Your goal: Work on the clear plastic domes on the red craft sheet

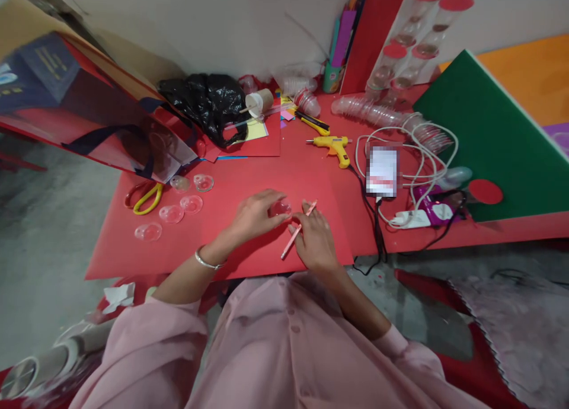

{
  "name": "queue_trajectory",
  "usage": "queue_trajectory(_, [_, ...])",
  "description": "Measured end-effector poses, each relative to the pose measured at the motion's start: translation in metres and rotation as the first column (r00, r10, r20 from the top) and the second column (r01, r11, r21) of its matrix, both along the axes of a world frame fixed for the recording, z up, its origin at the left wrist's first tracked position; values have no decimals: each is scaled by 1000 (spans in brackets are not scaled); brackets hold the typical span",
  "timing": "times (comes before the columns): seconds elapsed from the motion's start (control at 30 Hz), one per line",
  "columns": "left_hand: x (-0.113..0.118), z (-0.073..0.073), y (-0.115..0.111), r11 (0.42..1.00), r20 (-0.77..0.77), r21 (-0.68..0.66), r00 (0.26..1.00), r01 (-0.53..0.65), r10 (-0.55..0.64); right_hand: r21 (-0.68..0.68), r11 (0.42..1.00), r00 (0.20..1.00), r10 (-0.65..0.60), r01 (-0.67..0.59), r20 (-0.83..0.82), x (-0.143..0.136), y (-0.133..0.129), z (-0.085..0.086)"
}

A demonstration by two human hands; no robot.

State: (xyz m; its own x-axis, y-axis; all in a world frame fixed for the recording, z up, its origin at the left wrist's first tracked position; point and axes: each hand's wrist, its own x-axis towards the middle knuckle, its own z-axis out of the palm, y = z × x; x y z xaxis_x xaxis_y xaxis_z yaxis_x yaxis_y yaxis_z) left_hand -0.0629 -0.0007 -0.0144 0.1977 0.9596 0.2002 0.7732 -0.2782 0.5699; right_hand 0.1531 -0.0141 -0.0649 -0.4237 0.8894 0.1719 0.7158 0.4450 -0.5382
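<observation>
My left hand (260,216) curls its thumb and fingers round a small clear plastic piece (281,207) on the red sheet (249,261). Close to its right side, my right hand (313,234) holds a pink pencil (291,243) slantwise between its fingers, with the fingertips near the clear piece. Several clear plastic domed pieces, one of them (191,204) nearest my left hand, lie on the left of the table. Beside them are yellow-handled scissors (149,198).
A yellow glue gun (332,145) lies ahead, with a phone (382,171) and coiled white cable (415,130) to its right. Behind are a black plastic bag (213,104) and stacked clear cups (373,109). A green board (493,142) leans at the right.
</observation>
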Motion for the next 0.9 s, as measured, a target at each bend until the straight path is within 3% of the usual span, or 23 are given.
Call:
queue_trajectory(0.13, [12,-2,11,1000,2,-8,1000,12,-12,37,998,997,-56,58,-52,25,9,0])
queue_trajectory(0.27, [28,-8,25,999,31,-45,999,22,-20,88,988,991,-120,125,-53,56,16,-11])
queue_trajectory(0.4, [53,-22,41,999,85,-14,995,46,-44,146,968,960,-166,202,-226,73,19,-21])
queue_trajectory(0.53, [75,-40,53,999,142,32,989,29,-34,125,932,870,-262,341,-418,76,27,-24])
queue_trajectory(0.7, [84,-61,59,1000,153,-20,988,8,-5,72,888,806,-375,454,-459,74,39,-30])
queue_trajectory(0.8, [86,-65,60,997,110,-77,993,-30,39,110,882,792,-349,458,-501,73,42,-30])
queue_trajectory(0.9, [88,-65,59,992,84,-113,995,-52,62,190,899,832,-262,395,-490,71,43,-25])
